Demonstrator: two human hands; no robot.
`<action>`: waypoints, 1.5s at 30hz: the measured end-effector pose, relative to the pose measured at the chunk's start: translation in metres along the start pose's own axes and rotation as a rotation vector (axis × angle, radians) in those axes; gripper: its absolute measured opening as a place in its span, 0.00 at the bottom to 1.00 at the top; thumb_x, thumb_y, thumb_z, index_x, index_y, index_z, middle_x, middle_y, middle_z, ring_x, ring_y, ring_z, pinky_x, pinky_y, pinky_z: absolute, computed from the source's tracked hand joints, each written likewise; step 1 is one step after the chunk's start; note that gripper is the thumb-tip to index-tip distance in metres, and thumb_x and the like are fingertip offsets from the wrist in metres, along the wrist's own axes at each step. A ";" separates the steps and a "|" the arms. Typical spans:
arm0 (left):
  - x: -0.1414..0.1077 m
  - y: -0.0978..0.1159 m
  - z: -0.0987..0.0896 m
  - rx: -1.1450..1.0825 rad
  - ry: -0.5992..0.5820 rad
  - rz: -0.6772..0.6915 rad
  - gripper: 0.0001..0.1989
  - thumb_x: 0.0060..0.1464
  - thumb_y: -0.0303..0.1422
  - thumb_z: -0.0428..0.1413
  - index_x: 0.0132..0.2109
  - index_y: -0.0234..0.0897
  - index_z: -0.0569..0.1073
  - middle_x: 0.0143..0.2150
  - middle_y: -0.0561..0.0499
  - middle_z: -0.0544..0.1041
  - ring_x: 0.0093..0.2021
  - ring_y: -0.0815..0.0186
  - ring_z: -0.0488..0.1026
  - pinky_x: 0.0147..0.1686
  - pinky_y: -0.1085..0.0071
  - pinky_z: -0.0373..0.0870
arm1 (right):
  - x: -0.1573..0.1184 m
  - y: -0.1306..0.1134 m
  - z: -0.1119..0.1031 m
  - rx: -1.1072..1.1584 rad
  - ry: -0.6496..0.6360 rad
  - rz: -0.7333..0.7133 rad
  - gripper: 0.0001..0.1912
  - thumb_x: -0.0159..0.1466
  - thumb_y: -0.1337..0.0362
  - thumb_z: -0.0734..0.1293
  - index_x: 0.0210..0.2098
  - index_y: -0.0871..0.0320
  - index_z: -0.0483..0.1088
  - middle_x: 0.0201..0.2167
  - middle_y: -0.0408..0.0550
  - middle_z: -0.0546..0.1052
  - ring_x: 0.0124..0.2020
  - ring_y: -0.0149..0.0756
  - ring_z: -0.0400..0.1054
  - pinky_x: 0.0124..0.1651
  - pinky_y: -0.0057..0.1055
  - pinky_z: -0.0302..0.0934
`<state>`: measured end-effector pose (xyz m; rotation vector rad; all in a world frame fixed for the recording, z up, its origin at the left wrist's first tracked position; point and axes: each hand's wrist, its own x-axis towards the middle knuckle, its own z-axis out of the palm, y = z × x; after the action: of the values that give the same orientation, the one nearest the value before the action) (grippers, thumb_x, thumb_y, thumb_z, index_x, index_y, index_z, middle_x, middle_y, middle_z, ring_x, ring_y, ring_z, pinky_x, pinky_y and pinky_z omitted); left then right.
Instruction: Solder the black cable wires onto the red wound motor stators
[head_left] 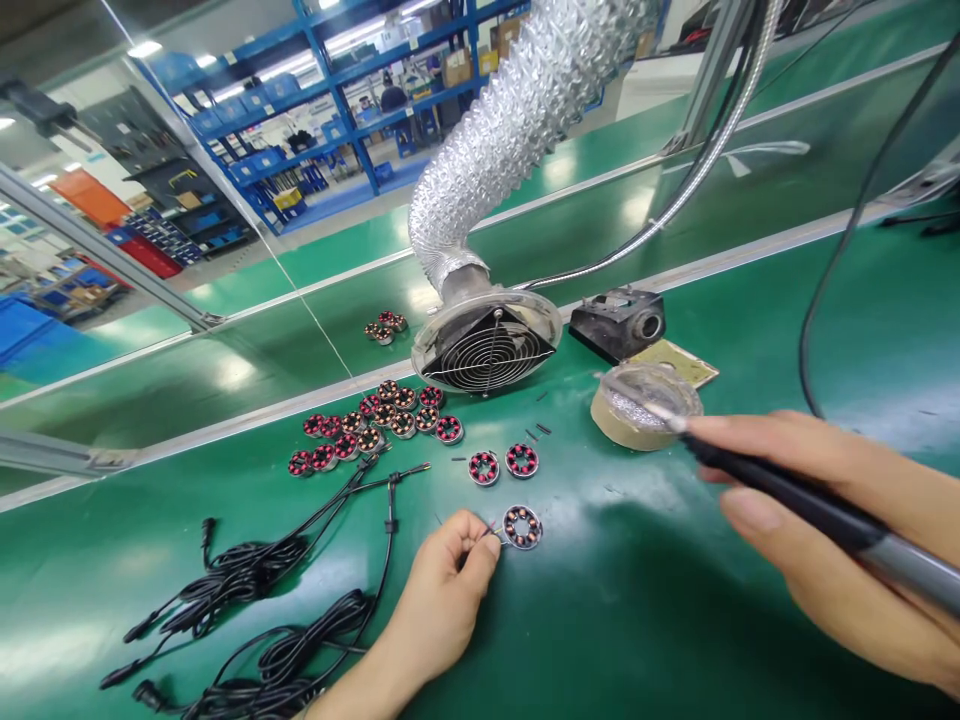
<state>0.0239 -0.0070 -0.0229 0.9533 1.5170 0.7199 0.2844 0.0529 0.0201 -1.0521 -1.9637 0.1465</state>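
Observation:
My left hand (454, 570) is closed in a pinch on thin wires at the edge of a motor stator (522, 527) with copper-coloured windings. The stator lies flat on the green bench, and the fingertips hide where the wires meet. In my right hand (832, 530) is a black and grey soldering iron (795, 490), held like a pen. Its pale tip lies over a round tan tub (626, 428) with silvery, shiny material inside; I cannot tell whether they touch. Two stators with red windings (502, 464) lie just beyond my left hand.
A fume extractor hood (487, 345) on a silver duct (517, 130) hangs over the bench. Several stators (371, 420) are grouped at left, above coiled black cables (255, 570). A black soldering-iron stand (619, 325) is behind the tub. A dark cord (832, 260) hangs at right.

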 end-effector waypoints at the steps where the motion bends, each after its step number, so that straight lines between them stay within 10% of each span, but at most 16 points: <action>1: 0.000 0.000 0.000 -0.005 -0.001 -0.001 0.25 0.50 0.56 0.55 0.26 0.40 0.58 0.18 0.64 0.53 0.19 0.75 0.46 0.19 0.76 0.45 | -0.007 0.007 0.000 -0.063 0.024 0.027 0.12 0.69 0.58 0.60 0.50 0.49 0.70 0.32 0.47 0.77 0.26 0.38 0.73 0.28 0.33 0.67; 7: 0.003 0.000 -0.001 -0.127 -0.038 -0.041 0.23 0.49 0.54 0.56 0.26 0.39 0.61 0.16 0.63 0.59 0.14 0.78 0.47 0.14 0.79 0.43 | -0.030 0.029 0.016 -0.133 -0.115 -0.008 0.09 0.70 0.63 0.58 0.45 0.53 0.68 0.23 0.40 0.77 0.17 0.32 0.72 0.23 0.25 0.67; 17: 0.005 0.009 -0.016 -0.121 -0.007 -0.071 0.18 0.43 0.46 0.60 0.27 0.35 0.67 0.23 0.55 0.73 0.11 0.77 0.59 0.09 0.80 0.53 | 0.000 -0.026 0.093 0.302 -0.448 -0.320 0.12 0.60 0.74 0.60 0.42 0.56 0.66 0.27 0.43 0.74 0.25 0.33 0.69 0.30 0.28 0.63; 38: -0.010 0.007 -0.004 0.357 0.154 0.214 0.11 0.54 0.36 0.53 0.28 0.36 0.74 0.25 0.51 0.72 0.25 0.66 0.65 0.27 0.72 0.60 | -0.008 -0.026 0.113 0.481 -0.387 -0.305 0.10 0.65 0.74 0.57 0.42 0.57 0.66 0.29 0.44 0.74 0.26 0.31 0.68 0.30 0.25 0.62; 45: -0.034 0.021 -0.012 0.467 -0.092 0.271 0.22 0.44 0.25 0.53 0.48 0.38 0.79 0.42 0.45 0.82 0.42 0.56 0.77 0.43 0.67 0.72 | -0.009 -0.029 0.113 0.414 -0.273 -0.326 0.13 0.63 0.76 0.56 0.43 0.56 0.64 0.27 0.43 0.72 0.24 0.33 0.65 0.26 0.27 0.60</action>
<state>0.0170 -0.0253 0.0137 1.5437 1.5195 0.5058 0.1845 0.0599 -0.0407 -0.4545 -2.1938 0.5139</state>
